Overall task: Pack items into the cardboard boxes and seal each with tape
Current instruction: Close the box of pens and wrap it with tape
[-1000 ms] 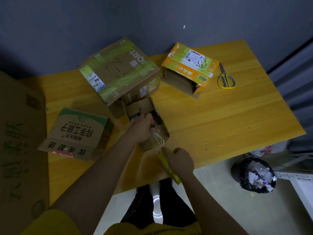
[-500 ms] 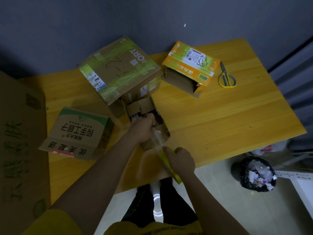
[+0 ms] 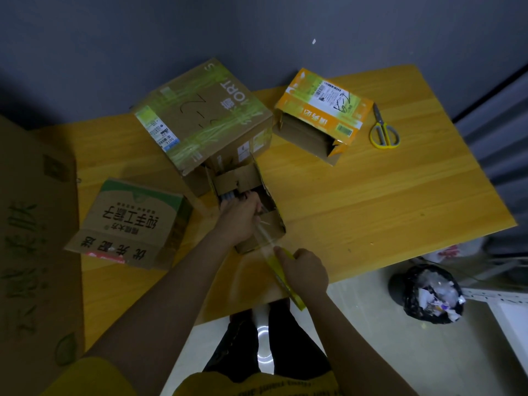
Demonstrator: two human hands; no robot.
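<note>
Only the head cam to go on here. My left hand point(image 3: 238, 217) sits on top of the small box point(image 3: 258, 215) near the front edge of the table point(image 3: 385, 210), fingers curled over the tape end, which I figure pins it to the cardboard so the strip can stretch tight. My right hand point(image 3: 304, 271) is wrapped around the yellow tape roll point(image 3: 285, 278), held back just off the table edge toward me, so a clear strip of tape point(image 3: 264, 235) runs taut between the two hands.

The small box looks plain brown and a bit battered. Its flaps aren't shut flat yet; there's a dark gap with something inside that I can't make out. It's butted up against the big box point(image 3: 205, 121) behind it. The orange box point(image 3: 323, 110) lies open on its side, with scissors point(image 3: 384, 132) just beside it, probably handy for cutting the strip.
</note>
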